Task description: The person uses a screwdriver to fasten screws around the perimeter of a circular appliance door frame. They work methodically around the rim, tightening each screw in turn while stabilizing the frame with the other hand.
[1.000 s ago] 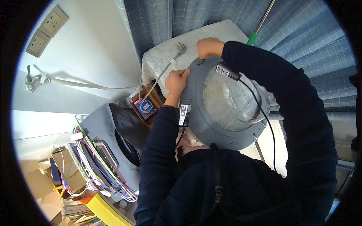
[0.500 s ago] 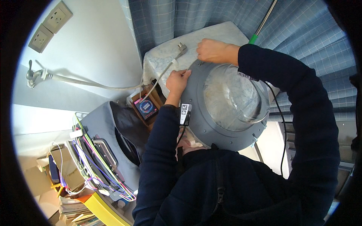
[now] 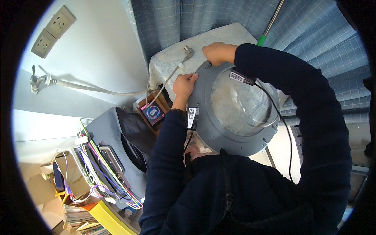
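A grey, ring-shaped washing machine door (image 3: pixel 209 113) with a clear domed glass (image 3: pixel 239 102) leans between my body and a pale marbled cover (image 3: pixel 219 37). My left hand (image 3: pixel 183 91) holds the ring's upper left rim, with the thumb against its edge. At the top of the rim my right hand (image 3: pixel 218 53) is closed, just above a small metal latch (image 3: pixel 208 65). The back of that hand hides its fingers, so what they hold cannot be seen. A black cable hangs from a small tagged device at each wrist.
A grey power plug (image 3: pixel 188 51) lies on the cover. A hose runs from a wall tap (image 3: pixel 37 80). At left stand a grey bag (image 3: pixel 107 135), a box with a dark packet (image 3: pixel 152 112), clothes hangers (image 3: pixel 113 184) and a yellow folder (image 3: pixel 107 219). Blue checked curtains (image 3: pixel 211 13) hang behind.
My right hand has shifted slightly left and down at the rim, and its wrist has turned, with the forearm lower. My left hand and the door stay almost in place.
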Available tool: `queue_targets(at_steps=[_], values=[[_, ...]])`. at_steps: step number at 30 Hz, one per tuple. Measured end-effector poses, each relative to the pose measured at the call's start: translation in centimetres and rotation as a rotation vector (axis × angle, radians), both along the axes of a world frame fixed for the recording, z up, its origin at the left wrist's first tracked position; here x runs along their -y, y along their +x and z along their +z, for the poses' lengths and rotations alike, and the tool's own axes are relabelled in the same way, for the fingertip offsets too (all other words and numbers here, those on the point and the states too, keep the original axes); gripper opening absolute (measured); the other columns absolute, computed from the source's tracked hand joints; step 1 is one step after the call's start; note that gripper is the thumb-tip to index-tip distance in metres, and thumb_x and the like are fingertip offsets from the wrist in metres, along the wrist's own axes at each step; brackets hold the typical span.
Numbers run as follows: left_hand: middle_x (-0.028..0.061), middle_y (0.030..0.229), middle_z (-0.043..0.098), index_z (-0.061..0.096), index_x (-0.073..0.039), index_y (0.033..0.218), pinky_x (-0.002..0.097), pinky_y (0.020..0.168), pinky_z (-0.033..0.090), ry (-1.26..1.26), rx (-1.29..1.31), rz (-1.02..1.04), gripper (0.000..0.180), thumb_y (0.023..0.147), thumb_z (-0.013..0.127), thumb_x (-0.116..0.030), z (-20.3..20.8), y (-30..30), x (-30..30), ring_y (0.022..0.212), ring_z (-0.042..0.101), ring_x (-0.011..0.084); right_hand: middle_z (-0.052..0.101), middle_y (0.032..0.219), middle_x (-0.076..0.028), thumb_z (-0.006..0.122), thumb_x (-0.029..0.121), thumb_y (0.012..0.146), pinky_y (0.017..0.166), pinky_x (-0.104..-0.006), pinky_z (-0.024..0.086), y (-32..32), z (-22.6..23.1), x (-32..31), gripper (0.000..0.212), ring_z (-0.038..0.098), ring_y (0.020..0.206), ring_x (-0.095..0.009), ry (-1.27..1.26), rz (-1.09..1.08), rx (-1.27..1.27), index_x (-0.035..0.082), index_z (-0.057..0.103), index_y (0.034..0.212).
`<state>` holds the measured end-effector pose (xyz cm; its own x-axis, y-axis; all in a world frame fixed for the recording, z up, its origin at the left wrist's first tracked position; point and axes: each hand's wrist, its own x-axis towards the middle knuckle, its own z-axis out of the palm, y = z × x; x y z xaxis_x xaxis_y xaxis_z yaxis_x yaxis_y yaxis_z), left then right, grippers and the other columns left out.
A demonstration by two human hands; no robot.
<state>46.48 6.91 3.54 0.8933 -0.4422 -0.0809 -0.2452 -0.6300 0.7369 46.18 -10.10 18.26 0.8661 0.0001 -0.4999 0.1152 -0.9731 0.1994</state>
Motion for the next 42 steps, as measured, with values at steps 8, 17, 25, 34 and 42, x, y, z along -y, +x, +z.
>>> queue_targets(at_steps=[8,17,25,34,42], values=[[0.0146,0.091,0.066,0.075,-0.019,0.098,0.0399,0.072,0.051,-0.004,-0.029,0.014,0.042,0.079,0.064,-0.056,0.1,0.0,0.0,0.083,0.066,0.0314,0.068,0.074,-0.011,0.063,0.016,0.069,0.058,-0.0374,0.049,-1.6,-0.1,2.2,0.009,0.066,0.071,-0.025,-0.187,0.849,0.309,0.01,0.068,0.066],[0.0123,0.085,0.063,0.074,-0.02,0.101,0.0408,0.071,0.05,-0.064,0.045,-0.007,0.039,0.081,0.064,-0.052,-0.5,-0.3,0.0,0.08,0.064,0.0318,0.069,0.074,-0.013,0.068,0.015,0.068,0.062,-0.0396,0.052,-1.5,0.3,0.6,0.009,0.068,0.073,-0.028,-0.067,0.323,0.202,0.008,0.071,0.072],[0.015,0.106,0.054,0.056,-0.009,0.129,0.0349,0.082,0.047,-0.233,-0.036,-0.434,0.061,0.079,0.073,-0.039,-1.5,1.1,-2.9,0.094,0.057,0.0263,0.07,0.09,-0.015,0.068,0.013,0.069,0.072,-0.0391,0.053,-0.9,0.9,-1.0,0.018,0.068,0.088,-0.029,-0.099,0.048,0.14,0.008,0.073,0.087],[0.0151,0.11,0.054,0.052,-0.002,0.13,0.0342,0.08,0.046,-0.381,0.053,-0.413,0.061,0.081,0.071,-0.033,-2.0,-0.4,-3.8,0.089,0.057,0.027,0.07,0.092,-0.013,0.068,0.016,0.075,0.075,-0.0402,0.052,-3.7,2.1,-0.1,0.017,0.067,0.089,-0.029,-0.07,-0.004,0.281,0.009,0.072,0.089],[0.0186,0.111,0.059,0.057,-0.004,0.125,0.0389,0.087,0.044,-0.312,0.277,-0.241,0.04,0.09,0.058,-0.023,-2.5,-2.0,-3.4,0.099,0.057,0.0342,0.066,0.077,-0.015,0.069,0.016,0.076,0.067,-0.0449,0.05,-9.4,6.6,11.0,0.01,0.065,0.081,-0.033,-0.015,0.087,0.541,0.007,0.068,0.08]])
